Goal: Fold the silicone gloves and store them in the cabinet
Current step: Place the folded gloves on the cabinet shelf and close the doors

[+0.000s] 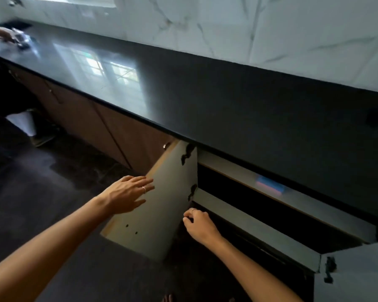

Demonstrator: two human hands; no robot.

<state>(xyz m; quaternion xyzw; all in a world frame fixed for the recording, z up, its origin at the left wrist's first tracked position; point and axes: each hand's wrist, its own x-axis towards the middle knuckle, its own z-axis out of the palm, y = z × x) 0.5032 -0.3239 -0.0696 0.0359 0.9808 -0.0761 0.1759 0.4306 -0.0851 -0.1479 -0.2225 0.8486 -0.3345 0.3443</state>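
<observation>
The cabinet under the black counter stands open, its left door (162,205) swung out toward me and its right door (358,273) open at the lower right. Folded pink and blue silicone gloves (270,185) lie on the upper shelf (292,199) inside. My left hand (127,196) rests flat, fingers spread, against the outer edge of the left door. My right hand (200,225) hovers with curled fingers near the lower shelf's front edge (249,223), holding nothing that I can see.
The glossy black counter (183,88) runs from upper left to right below a white marble wall. Another person's hand (2,34) works on an object at the far left. Brown closed cabinet doors (96,125) line the left. The floor is dark.
</observation>
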